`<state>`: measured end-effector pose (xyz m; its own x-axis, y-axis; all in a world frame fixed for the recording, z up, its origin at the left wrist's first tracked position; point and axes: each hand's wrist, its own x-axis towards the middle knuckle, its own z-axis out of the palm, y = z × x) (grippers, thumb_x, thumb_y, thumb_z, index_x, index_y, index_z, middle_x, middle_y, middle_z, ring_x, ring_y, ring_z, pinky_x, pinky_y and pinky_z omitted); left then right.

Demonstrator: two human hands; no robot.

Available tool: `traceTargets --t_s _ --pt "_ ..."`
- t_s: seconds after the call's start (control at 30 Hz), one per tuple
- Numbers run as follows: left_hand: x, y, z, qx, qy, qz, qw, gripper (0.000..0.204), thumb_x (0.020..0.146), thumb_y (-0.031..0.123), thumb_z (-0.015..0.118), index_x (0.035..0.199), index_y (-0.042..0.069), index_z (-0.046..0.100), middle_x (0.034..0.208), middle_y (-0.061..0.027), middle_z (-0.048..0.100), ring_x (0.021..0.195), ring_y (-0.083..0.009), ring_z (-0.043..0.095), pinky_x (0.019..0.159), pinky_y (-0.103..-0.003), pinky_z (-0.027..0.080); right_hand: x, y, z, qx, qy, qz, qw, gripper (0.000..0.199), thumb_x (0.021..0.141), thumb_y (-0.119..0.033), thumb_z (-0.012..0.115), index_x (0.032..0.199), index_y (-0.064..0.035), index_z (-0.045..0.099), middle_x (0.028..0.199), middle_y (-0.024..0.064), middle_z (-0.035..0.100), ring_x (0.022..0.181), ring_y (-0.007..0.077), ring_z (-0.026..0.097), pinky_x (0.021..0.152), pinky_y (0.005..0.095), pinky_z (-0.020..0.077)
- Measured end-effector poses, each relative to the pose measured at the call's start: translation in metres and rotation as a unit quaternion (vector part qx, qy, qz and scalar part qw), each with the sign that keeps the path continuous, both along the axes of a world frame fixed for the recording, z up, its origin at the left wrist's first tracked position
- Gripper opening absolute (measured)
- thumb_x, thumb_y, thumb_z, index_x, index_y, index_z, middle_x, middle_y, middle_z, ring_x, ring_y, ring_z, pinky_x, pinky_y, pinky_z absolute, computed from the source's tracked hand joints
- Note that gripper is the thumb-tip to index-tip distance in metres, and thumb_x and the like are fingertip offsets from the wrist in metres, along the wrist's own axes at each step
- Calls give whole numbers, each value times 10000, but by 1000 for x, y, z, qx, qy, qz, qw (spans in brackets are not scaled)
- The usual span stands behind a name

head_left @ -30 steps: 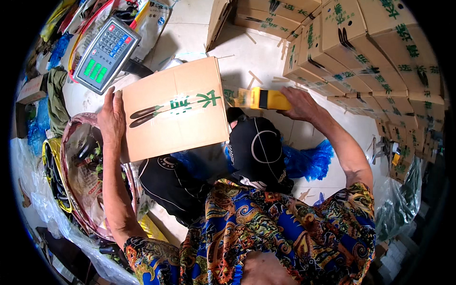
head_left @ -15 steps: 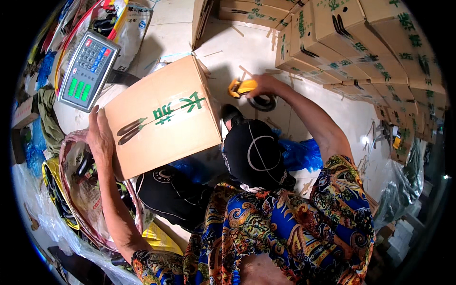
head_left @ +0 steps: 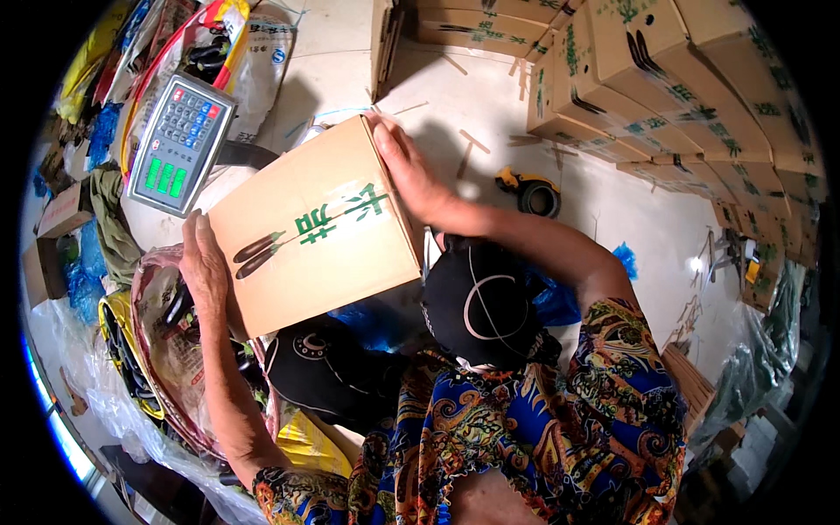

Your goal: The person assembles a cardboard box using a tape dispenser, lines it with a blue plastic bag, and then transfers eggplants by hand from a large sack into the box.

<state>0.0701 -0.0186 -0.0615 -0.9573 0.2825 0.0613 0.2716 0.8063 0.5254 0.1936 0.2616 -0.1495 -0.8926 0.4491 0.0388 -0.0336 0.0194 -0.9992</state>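
Note:
A closed cardboard box point(head_left: 306, 254) with green lettering and a printed picture of dark eggplants stands tilted in front of my knees. My left hand point(head_left: 205, 267) presses along its left side, the fingers stretched toward the far corner. Against the right side lies my right hand point(head_left: 409, 175), fingers near the far right edge, so the box is held between both palms. On the floor to the right rests a yellow tape dispenser point(head_left: 535, 196) with a dark roll, out of my hands.
A scale display point(head_left: 179, 144) with green digits stands beyond the box's left corner. Open sacks of eggplants point(head_left: 179, 306) line the left side. Stacked cardboard boxes point(head_left: 604, 83) rise at the back right. Blue plastic point(head_left: 556, 302) and tape strips point(head_left: 472, 144) lie on the floor.
My right hand has let go of the tape dispenser, which now lies on the floor, and has moved left onto the box's right side. My left hand stays on the box.

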Motion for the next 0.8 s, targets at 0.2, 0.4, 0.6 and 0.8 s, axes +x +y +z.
traceTargets --t_s 0.2,0.4,0.6,0.8 --pt "-15 -23 1 -6 4 23 1000 415 999 340 384 1200 18 552 1054 -272 607 1003 -409 593 841 -403 454 -4 -7 -101 301 -9 -42 953 384 929 -184 458 1294 -69 421 1279 220 434 1202 394 413 1000 458 352" --pt "-39 -131 -24 62 27 65 996 481 995 378 386 1186 -35 544 965 -163 639 887 -283 609 809 -335 469 2 -14 -71 -471 -198 180 841 533 909 -415 577 1288 -53 485 1309 146 501 1209 274 470 1009 445 387" --pt "-11 -118 -55 410 -322 208 827 557 996 398 324 1353 -18 422 1312 -128 515 1111 -228 558 922 -324 460 -23 51 19 -433 -108 245 861 383 920 -213 592 1229 6 539 1148 116 627 1062 206 604 914 355 487" --pt "1 -120 -22 283 -292 68 911 733 919 598 393 1374 23 416 1391 -184 441 1258 -309 449 996 -480 366 -4 8 183 -6 -63 398 915 321 910 -146 584 1203 -18 558 1028 71 670 951 157 648 811 301 527"
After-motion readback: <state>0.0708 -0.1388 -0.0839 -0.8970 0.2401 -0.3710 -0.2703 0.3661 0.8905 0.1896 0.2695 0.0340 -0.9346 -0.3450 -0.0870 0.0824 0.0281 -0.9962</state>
